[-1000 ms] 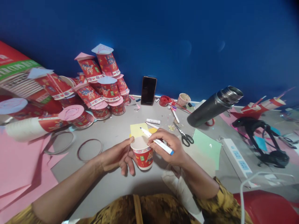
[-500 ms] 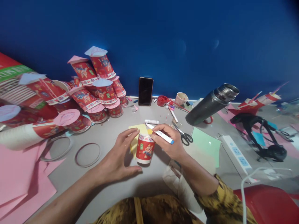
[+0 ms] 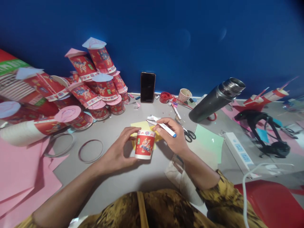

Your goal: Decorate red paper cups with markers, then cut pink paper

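Observation:
My left hand (image 3: pixel 120 148) grips a red paper cup (image 3: pixel 145 145) with printed figures and a patterned white rim band. Its fingers are at the upper left of the cup and its thumb is near the base. In my right hand (image 3: pixel 172 134) is a white marker (image 3: pixel 166 128) with a blue end, its tip pointing up and left past the cup's rim. Fingertips of this hand come close to the cup's upper right edge. Yellow paper (image 3: pixel 136 126) lies behind the cup, partly hidden by it. Another white marker (image 3: pixel 150 117) lies just beyond, partly covered.
Stacked red cups with paper tops (image 3: pixel 102 85) stand at left, near tape rings (image 3: pixel 90 151) and pink paper (image 3: pixel 19 171). A phone (image 3: pixel 147 87) leans on the blue wall. Scissors (image 3: pixel 190 135), green paper (image 3: pixel 209 142), a dark flask (image 3: pixel 213 101) and a power strip (image 3: pixel 238 150) are right.
The cup has turned, so its printed figure now faces me more fully. My left fingers and thumb have closed in on it. The marker stays in my right hand; the whole view has shifted slightly.

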A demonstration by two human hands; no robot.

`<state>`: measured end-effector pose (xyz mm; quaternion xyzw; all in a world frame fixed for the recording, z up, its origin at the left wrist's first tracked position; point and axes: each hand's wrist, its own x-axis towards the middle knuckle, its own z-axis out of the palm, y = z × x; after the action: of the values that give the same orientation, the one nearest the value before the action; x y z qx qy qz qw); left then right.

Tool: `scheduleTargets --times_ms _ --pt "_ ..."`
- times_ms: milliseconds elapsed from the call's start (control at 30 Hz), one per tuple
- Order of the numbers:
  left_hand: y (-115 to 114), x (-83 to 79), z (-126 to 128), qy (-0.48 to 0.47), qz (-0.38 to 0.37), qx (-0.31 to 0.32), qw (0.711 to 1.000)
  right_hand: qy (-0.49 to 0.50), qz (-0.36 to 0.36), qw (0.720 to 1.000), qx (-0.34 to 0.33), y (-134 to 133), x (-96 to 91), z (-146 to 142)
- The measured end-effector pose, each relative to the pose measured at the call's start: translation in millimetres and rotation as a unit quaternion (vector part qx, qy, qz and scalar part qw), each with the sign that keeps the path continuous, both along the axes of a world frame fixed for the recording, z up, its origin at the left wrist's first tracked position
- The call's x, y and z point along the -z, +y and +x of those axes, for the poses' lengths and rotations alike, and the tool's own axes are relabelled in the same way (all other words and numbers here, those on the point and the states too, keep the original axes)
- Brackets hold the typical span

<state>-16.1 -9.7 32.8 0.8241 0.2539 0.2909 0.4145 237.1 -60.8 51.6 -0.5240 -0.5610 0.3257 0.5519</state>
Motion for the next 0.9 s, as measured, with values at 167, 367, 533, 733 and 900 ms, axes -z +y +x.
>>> scheduleTargets --times_ms 167,367,533,733,900 --pt "1.7 6.3 -0.8 -0.053 -0.098 0.003 0.994 0.009 -0.010 1.000 -0.011 2.5 1.9 3.7" --pt "4.8 13.8 -1.5 -0.147 -0.304 0.023 0.941 0.000 -0.040 0.999 -0.004 4.4 0.6 2.6" --pt "7.2 13.3 -0.7 -0.206 -0.411 0.039 0.887 0.028 -0.039 0.999 -0.024 4.3 -0.8 1.9" --pt "3.4 9.1 3.1 -0.252 -0.554 0.051 0.792 0.039 -0.053 0.998 -0.021 3.4 -0.5 2.4" --pt "3.3 12.5 5.6 -0.299 -0.606 0.080 0.733 0.048 -0.056 0.997 -0.030 2.8 1.2 0.7"
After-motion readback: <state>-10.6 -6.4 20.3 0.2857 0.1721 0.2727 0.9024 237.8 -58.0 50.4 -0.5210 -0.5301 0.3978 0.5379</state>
